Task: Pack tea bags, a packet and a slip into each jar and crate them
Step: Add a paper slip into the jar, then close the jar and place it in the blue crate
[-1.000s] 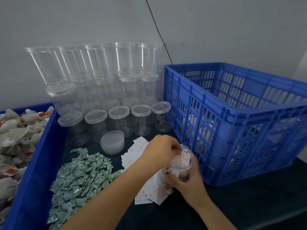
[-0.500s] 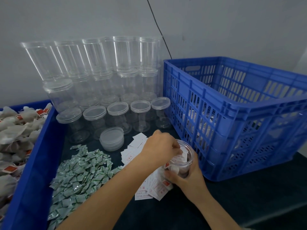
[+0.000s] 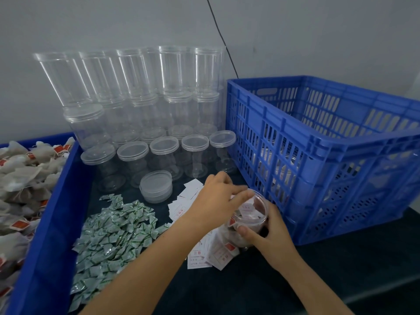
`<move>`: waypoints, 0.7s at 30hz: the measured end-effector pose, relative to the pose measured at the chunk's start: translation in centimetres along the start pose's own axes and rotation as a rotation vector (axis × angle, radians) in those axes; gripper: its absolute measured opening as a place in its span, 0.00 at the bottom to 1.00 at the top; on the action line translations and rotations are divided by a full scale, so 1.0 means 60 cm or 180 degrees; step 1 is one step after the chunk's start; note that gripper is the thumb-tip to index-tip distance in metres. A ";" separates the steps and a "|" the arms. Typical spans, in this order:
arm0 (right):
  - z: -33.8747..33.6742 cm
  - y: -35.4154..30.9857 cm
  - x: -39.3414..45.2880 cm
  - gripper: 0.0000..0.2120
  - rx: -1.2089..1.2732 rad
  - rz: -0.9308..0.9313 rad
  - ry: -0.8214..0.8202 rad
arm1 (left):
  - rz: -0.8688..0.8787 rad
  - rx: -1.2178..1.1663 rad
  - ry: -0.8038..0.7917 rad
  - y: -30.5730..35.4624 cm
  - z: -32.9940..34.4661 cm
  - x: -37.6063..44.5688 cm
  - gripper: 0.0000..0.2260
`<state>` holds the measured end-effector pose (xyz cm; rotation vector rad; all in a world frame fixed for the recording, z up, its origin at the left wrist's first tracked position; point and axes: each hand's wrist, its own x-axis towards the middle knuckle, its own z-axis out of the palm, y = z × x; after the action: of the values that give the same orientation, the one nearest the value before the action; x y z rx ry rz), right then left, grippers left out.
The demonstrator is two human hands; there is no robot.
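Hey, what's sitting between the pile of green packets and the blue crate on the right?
In the head view, scattered white slips lie between the green packets and the blue crate, along with the open jar gripped by the right hand.

A: How many views?
B: One, head-worn, wide-angle. Looks forward and down over the table [image 3: 250, 289], facing the grey wall [image 3: 91, 23].
A: How near?
B: Close. Both forearms enter from the bottom edge; left hand [image 3: 216, 201] and right hand [image 3: 270, 235] sit just below centre.
A: Framing?
B: Blue crate [image 3: 322, 155] at right, blue bin [image 3: 52, 235] cut off at left, stacked jars [image 3: 141, 92] at back. Edges bend, probably lens distortion.
A: Overlap?
B: No second view to share with.
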<state>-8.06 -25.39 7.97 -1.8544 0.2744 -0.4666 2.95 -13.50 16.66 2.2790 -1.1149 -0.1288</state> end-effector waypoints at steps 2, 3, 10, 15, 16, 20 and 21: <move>-0.011 -0.011 0.003 0.43 -0.0314 -0.0055 -0.0039 | -0.0062 -0.0785 0.0279 -0.010 0.000 -0.014 0.32; -0.017 -0.017 0.004 0.45 -0.0440 -0.0047 -0.0090 | -0.0089 -0.1159 0.0376 -0.018 0.003 -0.023 0.37; -0.074 -0.110 0.054 0.56 -0.1982 0.0010 -0.1204 | -0.0005 -0.2044 -0.0408 -0.064 0.065 -0.065 0.47; -0.060 -0.191 0.103 0.52 -0.3310 -0.0051 -0.2097 | 0.0149 -0.2094 -0.0117 -0.047 0.079 -0.064 0.38; -0.055 -0.207 0.109 0.51 -0.3573 -0.0005 -0.2255 | 0.0175 -0.2068 -0.0060 -0.046 0.080 -0.064 0.37; -0.038 -0.270 0.132 0.41 -0.4157 -0.0097 -0.2563 | 0.0247 -0.2101 0.0150 -0.046 0.063 -0.062 0.37; -0.036 -0.290 0.138 0.38 -0.4141 -0.0174 -0.2598 | 0.0257 -0.2141 0.0181 -0.046 0.054 -0.060 0.37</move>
<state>-2.35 -24.95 26.46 -3.1087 -0.0904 0.6456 1.47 -11.02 11.89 1.6275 -0.9482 -0.3474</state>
